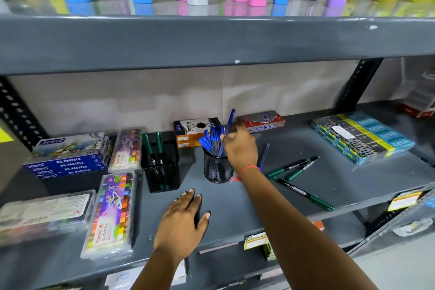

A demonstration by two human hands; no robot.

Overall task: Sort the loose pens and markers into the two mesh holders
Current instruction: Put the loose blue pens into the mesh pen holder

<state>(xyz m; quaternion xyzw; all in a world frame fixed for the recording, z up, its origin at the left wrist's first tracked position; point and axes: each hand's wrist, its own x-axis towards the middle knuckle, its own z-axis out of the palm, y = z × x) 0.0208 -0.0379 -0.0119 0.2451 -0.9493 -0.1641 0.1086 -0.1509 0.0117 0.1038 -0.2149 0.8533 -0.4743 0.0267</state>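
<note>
My right hand point(240, 146) grips a blue pen point(230, 122), upright, over the round mesh holder point(217, 169), which holds several blue pens point(211, 140). The square mesh holder point(162, 167) to its left contains two green markers point(153, 143). My left hand point(181, 221) rests flat and open on the shelf point(235, 209) in front of the holders. Another blue pen point(264, 155) lies loose on the shelf just right of my right wrist. Three green markers point(296, 168) lie loose farther right, one of them point(306, 195) nearer the front edge.
Oil pastel boxes point(68, 162) and colourful pastel cases point(110, 214) fill the shelf's left side. An orange pen box point(190, 133) and a red pen box point(263, 121) stand behind the holders. Blue pencil packs point(362, 136) lie at the right. An upper shelf point(211, 40) overhangs.
</note>
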